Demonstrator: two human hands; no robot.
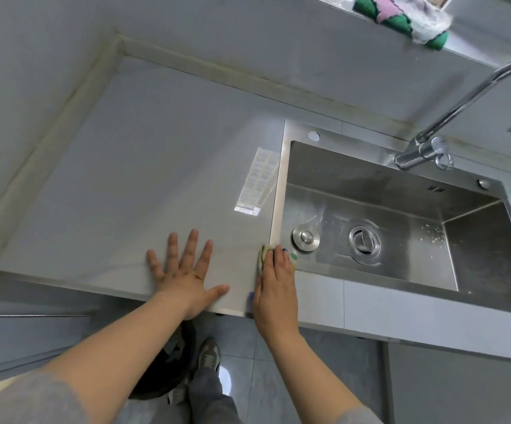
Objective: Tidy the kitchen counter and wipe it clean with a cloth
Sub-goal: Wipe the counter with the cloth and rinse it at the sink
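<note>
The right hand [275,286] presses the cloth [264,251] flat beside the sink [282,179] rim; the counter [125,179] stretches leftward. The left hand [183,270] lies spread there.

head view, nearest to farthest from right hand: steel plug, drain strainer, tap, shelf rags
1. Round steel plug, sink floor, left.
2. Round steel drain strainer, sink centre.
3. Chrome tap, back rim.
4. Green and pink rags, top right.
</note>
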